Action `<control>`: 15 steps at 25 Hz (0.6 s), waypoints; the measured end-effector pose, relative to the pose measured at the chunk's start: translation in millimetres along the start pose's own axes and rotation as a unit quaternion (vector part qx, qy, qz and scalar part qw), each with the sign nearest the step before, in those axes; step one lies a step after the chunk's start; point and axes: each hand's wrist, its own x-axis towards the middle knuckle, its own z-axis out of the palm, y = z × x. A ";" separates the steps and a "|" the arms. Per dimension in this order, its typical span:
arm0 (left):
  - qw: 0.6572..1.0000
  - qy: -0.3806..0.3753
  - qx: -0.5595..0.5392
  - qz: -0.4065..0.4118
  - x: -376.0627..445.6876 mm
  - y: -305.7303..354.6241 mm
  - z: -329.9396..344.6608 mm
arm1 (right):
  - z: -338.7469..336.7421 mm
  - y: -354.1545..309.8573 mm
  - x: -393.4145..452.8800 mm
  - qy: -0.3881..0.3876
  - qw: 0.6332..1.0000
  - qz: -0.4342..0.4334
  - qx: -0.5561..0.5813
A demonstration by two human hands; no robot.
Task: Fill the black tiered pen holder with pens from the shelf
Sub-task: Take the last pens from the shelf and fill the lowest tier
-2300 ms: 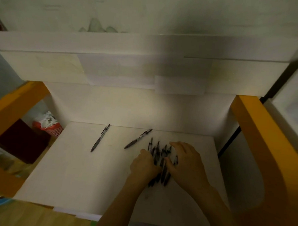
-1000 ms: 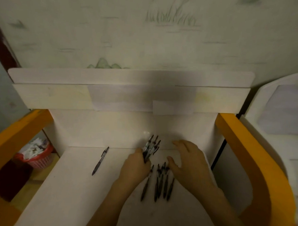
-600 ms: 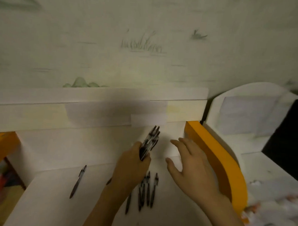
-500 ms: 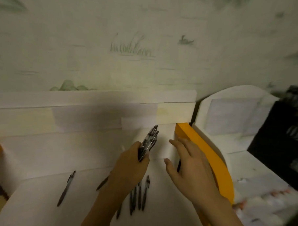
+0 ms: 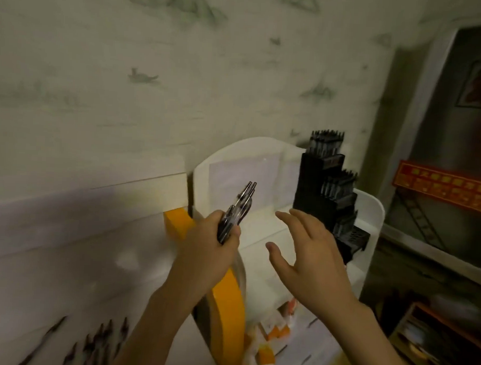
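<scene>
My left hand (image 5: 207,248) grips a bundle of black pens (image 5: 236,211), tips pointing up and to the right. My right hand (image 5: 309,257) hovers beside it with fingers spread, holding nothing. The black tiered pen holder (image 5: 319,202) stands on a white shelf unit (image 5: 370,213) just beyond my right hand, with pens standing in its top tiers. Its lower tiers look blurred. Several loose pens (image 5: 100,341) lie on the white shelf (image 5: 64,279) at the lower left.
An orange shelf side (image 5: 225,306) curves down between the two shelf units. Orange and white items (image 5: 274,332) sit on a lower level under my right hand. A dark doorway with a red sign (image 5: 443,189) is at the right. A papered wall fills the background.
My left hand lifted a bundle of pens off the shelf and carried it to the right. The view swung right, bringing the black holder into sight. My right hand left the pens and opened.
</scene>
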 end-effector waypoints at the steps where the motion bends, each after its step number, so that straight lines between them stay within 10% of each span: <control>1: 1.000 -0.001 0.000 0.011 7.3 11.8 19.0 | -6.1 20.0 2.4 0.003 1.000 0.006 -0.011; 15: 0.993 -0.102 -0.051 0.025 81.6 122.6 303.5 | -65.6 313.4 28.6 -0.022 0.996 0.058 -0.058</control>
